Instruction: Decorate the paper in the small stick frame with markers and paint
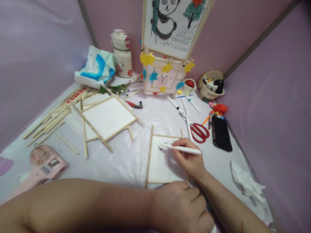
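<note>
My right hand is closed around a white marker, whose tip is over the upper part of a small wood-framed white panel. A purple dot and a few dark-green marks show on the panel near the tip. My left hand lies across the panel's lower right edge with its fingers curled in. What it holds, if anything, is hidden; a bit of white shows below it. Just beyond my right hand, another white marker lies beside red-handled scissors.
Two more wood-framed panels overlap at left, near wooden sticks and a pink glue gun. A decorated panda lantern stands behind, beside a bottle. To the right are a phone, a bowl and crumpled tissue.
</note>
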